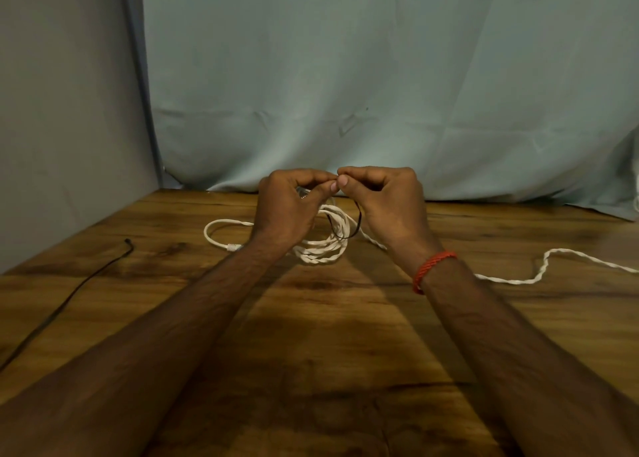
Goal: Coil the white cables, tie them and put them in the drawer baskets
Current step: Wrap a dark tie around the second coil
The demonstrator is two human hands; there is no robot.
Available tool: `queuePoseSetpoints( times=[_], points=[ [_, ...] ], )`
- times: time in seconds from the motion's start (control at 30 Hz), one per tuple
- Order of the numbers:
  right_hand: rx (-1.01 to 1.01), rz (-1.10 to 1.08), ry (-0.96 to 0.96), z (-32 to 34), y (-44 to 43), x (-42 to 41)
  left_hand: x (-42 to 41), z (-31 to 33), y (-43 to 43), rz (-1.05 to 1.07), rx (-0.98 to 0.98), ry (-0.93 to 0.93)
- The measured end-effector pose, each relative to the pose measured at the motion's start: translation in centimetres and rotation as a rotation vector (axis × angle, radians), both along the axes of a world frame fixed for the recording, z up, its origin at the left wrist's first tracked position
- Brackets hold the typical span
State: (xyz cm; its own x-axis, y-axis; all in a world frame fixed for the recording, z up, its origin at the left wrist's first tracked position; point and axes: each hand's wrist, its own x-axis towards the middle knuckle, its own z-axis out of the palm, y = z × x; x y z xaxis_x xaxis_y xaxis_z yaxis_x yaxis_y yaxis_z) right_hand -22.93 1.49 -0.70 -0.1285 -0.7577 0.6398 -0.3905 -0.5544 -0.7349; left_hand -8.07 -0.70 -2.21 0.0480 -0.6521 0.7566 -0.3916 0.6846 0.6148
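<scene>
Head view: left hand (290, 204) and right hand (383, 197) meet thumb to thumb above the counter (311, 353). The fingers (349, 171) of both are curled, pinching a thin black tie (358, 221) that loops round the white cable coil (321, 249). The coil lies mid-counter beneath the hands, its tail trailing right. A black cord (69, 290) lies at far left.

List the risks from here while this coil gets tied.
1. The thin black tie is pinched only between fingertips of the left hand and right hand; it may slip before knotting.
2. The white coil looks loose; its loops could spread.
3. A long tail trails right and a plug end loops left, both uncoiled; tying now may leave them out.
</scene>
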Motion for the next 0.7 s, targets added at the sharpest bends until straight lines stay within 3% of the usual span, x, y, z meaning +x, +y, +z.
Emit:
queuePoseSetpoints(
  times=[0.33, 0.7],
  points=[
    [-0.077, -0.022, 0.041, 0.23, 0.27, 0.17, 0.06, 0.05, 0.07, 0.028, -0.028, -0.042],
    [0.009, -0.008, -0.002, 0.21, 0.09, 0.04, -0.05, -0.01, 0.15, 0.033, -0.065, -0.047]
  ],
)
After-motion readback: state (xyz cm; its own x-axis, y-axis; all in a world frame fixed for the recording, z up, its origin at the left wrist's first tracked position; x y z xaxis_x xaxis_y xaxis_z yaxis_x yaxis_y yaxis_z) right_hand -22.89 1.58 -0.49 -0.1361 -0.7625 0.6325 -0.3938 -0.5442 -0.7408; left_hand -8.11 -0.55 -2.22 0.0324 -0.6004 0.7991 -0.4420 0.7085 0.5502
